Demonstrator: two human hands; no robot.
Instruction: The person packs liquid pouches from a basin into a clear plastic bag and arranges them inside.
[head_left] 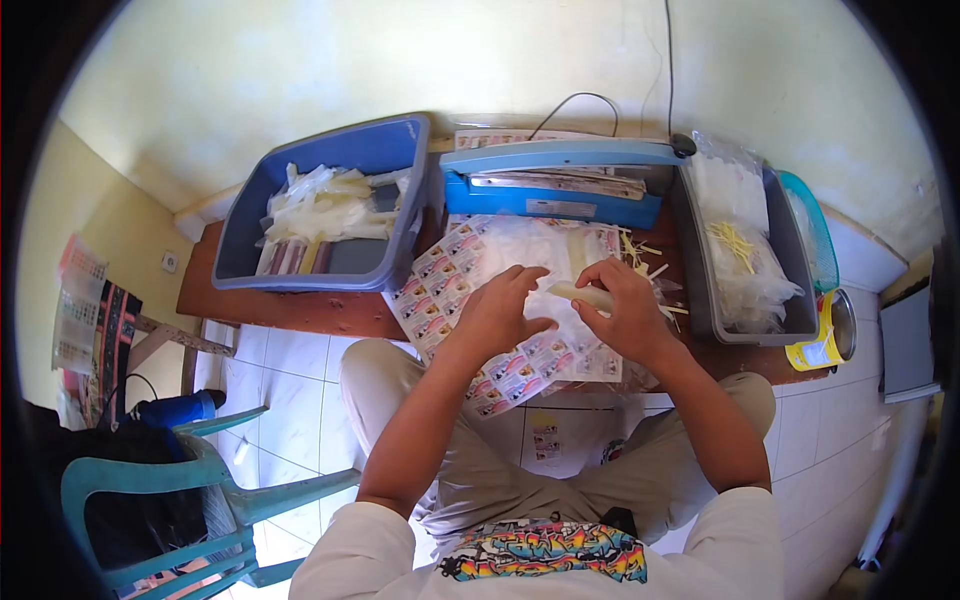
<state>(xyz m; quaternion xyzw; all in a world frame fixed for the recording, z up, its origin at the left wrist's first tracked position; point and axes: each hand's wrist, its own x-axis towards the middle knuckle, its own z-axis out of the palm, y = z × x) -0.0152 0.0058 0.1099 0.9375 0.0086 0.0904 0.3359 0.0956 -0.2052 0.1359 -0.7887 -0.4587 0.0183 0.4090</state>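
My right hand (630,318) pinches a short, pale, tube-like piece (580,296) between thumb and fingers; its exact kind does not show. Just left of it, my left hand (500,312) has its fingers and thumb apart, with nothing between them. Below both hands lie thin clear plastic bags (515,245) on printed label sheets (440,290). Another pale piece (577,250) rests on the plastic beyond my right hand. A blue impulse sealer (560,205) stands behind, its long arm raised above the base.
A blue-grey tub (400,250) at the left holds several pale and purplish wrapped sticks. At the right, a grey bin (710,320) contains plastic bags and yellow strips. A yellow tin (822,340) is beside it. A green plastic chair (150,475) stands lower left.
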